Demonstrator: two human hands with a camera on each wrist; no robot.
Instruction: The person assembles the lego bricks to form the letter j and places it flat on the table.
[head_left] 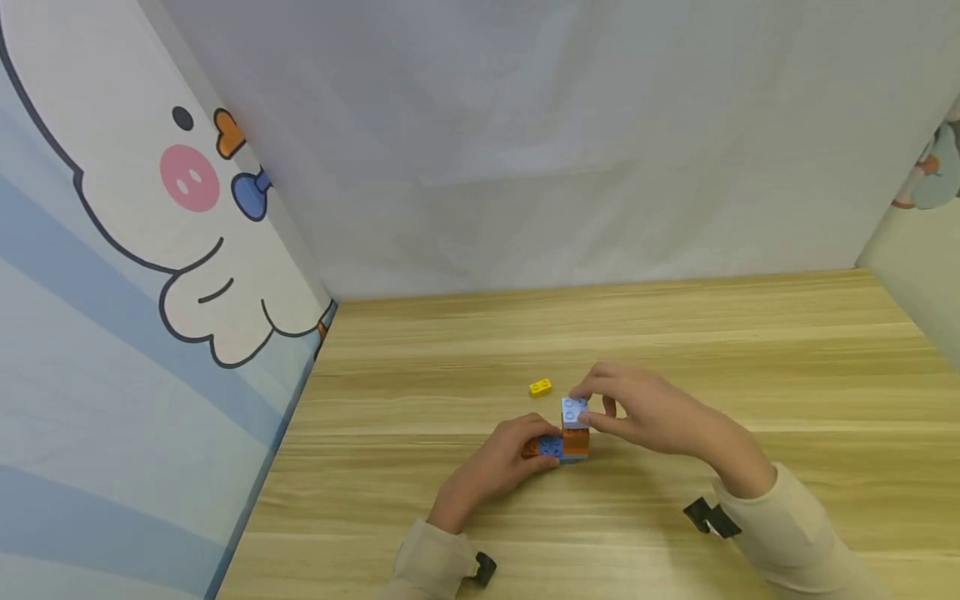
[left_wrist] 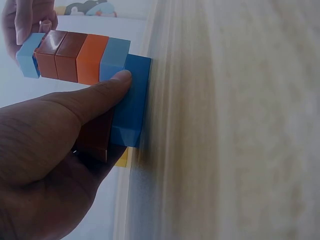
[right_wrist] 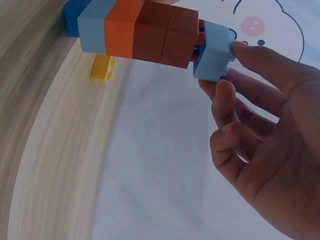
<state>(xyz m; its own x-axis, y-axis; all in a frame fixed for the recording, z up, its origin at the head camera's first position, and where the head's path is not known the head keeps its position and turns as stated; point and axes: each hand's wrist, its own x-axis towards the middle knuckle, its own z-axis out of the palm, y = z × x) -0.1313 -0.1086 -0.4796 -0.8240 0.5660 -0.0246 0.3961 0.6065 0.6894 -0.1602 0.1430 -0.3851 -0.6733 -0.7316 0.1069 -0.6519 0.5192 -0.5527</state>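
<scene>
My right hand pinches a light blue toy brick between thumb and fingertips, over the top of a brick tower. Studs of the top brown brick show in a narrow gap beneath the slightly tilted light blue brick. Below it the tower has a second brown brick, an orange brick and another light blue brick. This tower rises from one end of a dark blue base brick on the table. At the other end my left hand grips the base, its thumb on the side; a brown brick is partly hidden in its grasp.
A small yellow brick with two studs lies on the wooden table behind the tower. A pale curtain-like backdrop stands along the far edge, and a cartoon-printed panel borders the left side.
</scene>
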